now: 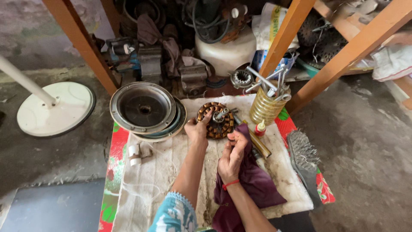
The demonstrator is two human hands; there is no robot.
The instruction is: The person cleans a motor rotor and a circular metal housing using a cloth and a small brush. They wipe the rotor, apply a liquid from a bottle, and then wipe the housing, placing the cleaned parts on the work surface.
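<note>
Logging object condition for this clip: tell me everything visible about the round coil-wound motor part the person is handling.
The motor stator is a flat round ring wound with copper-brown coils parted by dark gaps, with a grey metal shaft and hub rising from its centre. It lies flat on the dirty white cloth covering the small table, beside the stacked metal motor covers. The left hand grips its near-left edge, fingers on the windings. The right hand, holding a maroon rag, sits just below it.

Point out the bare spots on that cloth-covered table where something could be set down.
Free: the pale cloth between the small white spool and the left hand, down to the near edge. Crowded: far edge, with round metal motor cover, copper-wound stator, ribbed yellow tool holder; right side, wire brush.
</note>
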